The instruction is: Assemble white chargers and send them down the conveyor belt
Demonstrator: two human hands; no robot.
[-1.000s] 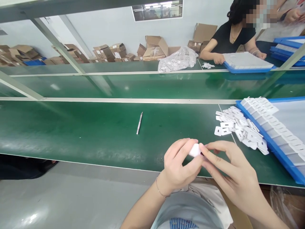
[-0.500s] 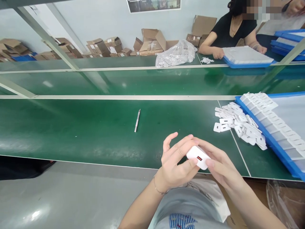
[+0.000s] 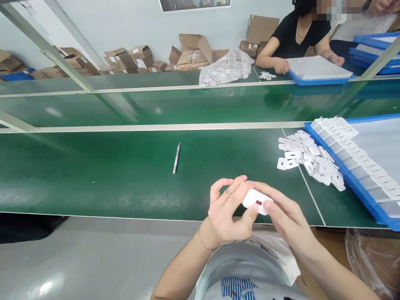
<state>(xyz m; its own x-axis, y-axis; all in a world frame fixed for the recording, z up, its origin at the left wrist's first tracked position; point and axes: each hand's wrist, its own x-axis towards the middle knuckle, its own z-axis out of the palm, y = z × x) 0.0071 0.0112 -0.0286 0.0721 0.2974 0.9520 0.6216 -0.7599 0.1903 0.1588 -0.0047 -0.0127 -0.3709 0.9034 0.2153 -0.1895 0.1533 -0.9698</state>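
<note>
Between my two hands is a small white USB charger (image 3: 251,197), its end face with a dark and orange port slot turned up toward me. My left hand (image 3: 229,208) grips it from the left, thumb at the lower edge of that face. My right hand (image 3: 286,212) closes on it from the right, thumb pressed at the face's right side and fingers behind. Both hands are over the front edge of the green bench. To their upper right lies a loose pile of white slotted plates (image 3: 312,156).
A blue tray (image 3: 353,177) with a row of white pieces stands at the right. A craft knife (image 3: 176,158) lies on the green bench (image 3: 93,166). Across the divider, a person in black (image 3: 300,37) handles another tray (image 3: 321,79), near a clear plastic bag (image 3: 226,68).
The view has shifted slightly. Both hands still hold the charger, and the right thumb has slid a little further over its face.
</note>
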